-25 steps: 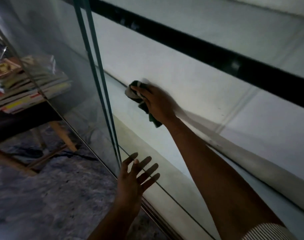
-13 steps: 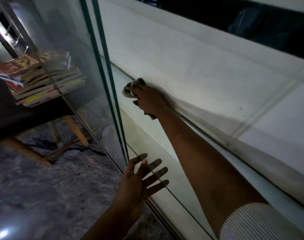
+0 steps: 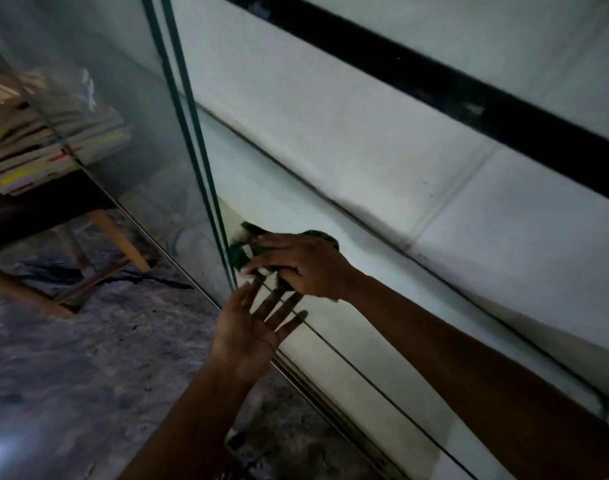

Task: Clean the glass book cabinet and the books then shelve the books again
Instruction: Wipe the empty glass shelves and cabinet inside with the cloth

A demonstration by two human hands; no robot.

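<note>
My right hand (image 3: 303, 265) reaches inside the glass cabinet and presses a dark green cloth (image 3: 247, 244) onto the white shelf floor (image 3: 296, 202), close to the green edge of the sliding glass door (image 3: 192, 133). Its fingers lie fairly straight over the cloth. My left hand (image 3: 251, 327) is spread with straight fingers at the cabinet's front lower edge, just below the right hand, holding nothing. A stack of books (image 3: 43, 147) lies outside on a dark wooden table, seen through the glass at far left.
The white back wall (image 3: 365, 140) of the cabinet is crossed by a black shelf band (image 3: 452, 91). A metal rail (image 3: 331, 403) runs along the cabinet's front bottom. Grey mottled floor (image 3: 71, 358) spreads below, with table legs (image 3: 119, 237) on it.
My right hand has slid the cloth from the back corner of the shelf forward to the front edge by the glass door. The left hand stays spread at the front rail.
</note>
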